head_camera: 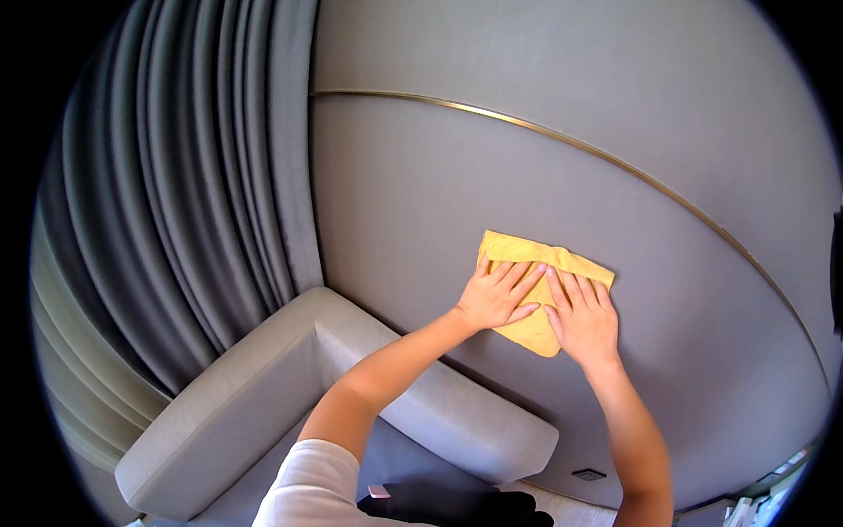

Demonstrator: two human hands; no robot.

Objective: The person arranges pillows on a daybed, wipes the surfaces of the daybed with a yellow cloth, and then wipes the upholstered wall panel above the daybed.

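Note:
A yellow cloth (537, 323) lies spread against the grey wall panel (408, 197), its upper edge creased. On the cloth's left part my left hand (497, 293) rests flat, fingers spread and pointing up. My right hand (586, 316) presses on its right part in the same way, fingers apart. The two index fingertips nearly meet near the cloth's upper middle. Neither hand grips the cloth; both palms face the wall.
A curved gold trim strip (514, 120) crosses the wall above. Dark grey curtains (178, 184) hang at left. Below stands a light grey sofa (217, 408), its backrest by the wall. A wall socket (589, 474) sits low, and a black item (448, 506) lies near my body.

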